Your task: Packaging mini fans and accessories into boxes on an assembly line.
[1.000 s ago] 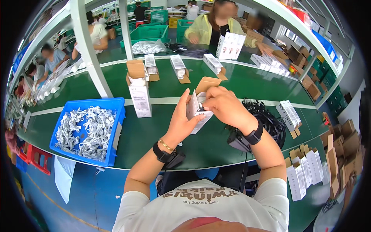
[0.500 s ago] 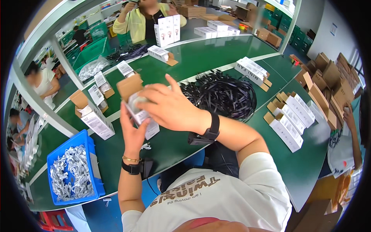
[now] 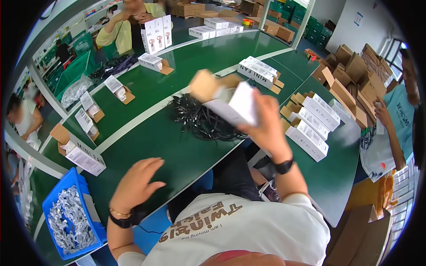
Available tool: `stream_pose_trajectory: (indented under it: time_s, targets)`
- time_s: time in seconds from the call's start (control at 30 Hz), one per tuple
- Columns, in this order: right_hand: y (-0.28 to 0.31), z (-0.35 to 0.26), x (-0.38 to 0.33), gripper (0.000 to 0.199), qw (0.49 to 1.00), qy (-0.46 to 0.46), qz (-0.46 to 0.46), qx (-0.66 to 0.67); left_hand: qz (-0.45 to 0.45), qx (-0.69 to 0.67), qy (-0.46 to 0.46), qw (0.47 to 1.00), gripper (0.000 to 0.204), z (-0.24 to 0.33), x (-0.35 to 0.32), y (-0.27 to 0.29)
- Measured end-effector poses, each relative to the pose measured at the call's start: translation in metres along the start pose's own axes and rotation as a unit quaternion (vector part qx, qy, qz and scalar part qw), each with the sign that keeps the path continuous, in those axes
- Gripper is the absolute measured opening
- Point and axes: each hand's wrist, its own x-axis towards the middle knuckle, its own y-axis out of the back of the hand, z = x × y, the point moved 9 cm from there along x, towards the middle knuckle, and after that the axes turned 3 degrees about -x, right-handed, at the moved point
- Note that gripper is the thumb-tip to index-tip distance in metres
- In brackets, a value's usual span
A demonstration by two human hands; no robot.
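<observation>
My right hand (image 3: 268,126) grips a small white carton (image 3: 228,106) with its brown end flap standing open; the carton is slightly blurred by motion. It hangs over a heap of black straps (image 3: 199,126) on the green table. Low over the table at the left, my left hand (image 3: 137,181) is empty, fingers stretched and thumb apart. The blue bin (image 3: 91,206) beside my left forearm holds coiled white cables (image 3: 71,221). To the right of the held carton, several white cartons (image 3: 310,133) lie side by side with brown flaps open.
More open white cartons (image 3: 84,155) stand along the table's left side. Another group (image 3: 257,73) lies ahead at the right. Across the green table (image 3: 177,88), a person in yellow (image 3: 120,33) sits behind upright cartons (image 3: 156,34). Someone in light blue (image 3: 399,115) stands at far right near brown boxes (image 3: 350,66).
The carton has moved right, from between both hands into my right hand alone. My left hand has let go and dropped back toward me. The view has shifted to the right.
</observation>
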Motion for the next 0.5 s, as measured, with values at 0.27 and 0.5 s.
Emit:
stream_pose_trajectory:
  time_s: [0.27, 0.5]
  targets:
    - [0.138, 0.217, -0.041, 0.073, 0.929, -0.231, -0.01, -0.289, -0.012, 0.194, 0.204, 0.959, 0.047, -0.08, -0.082, -0.006]
    - [0.094, 0.216, -0.032, 0.043, 0.889, -0.202, 0.02, -0.41, 0.067, 0.161, 0.22, 0.96, 0.034, -0.07, -0.06, -0.002]
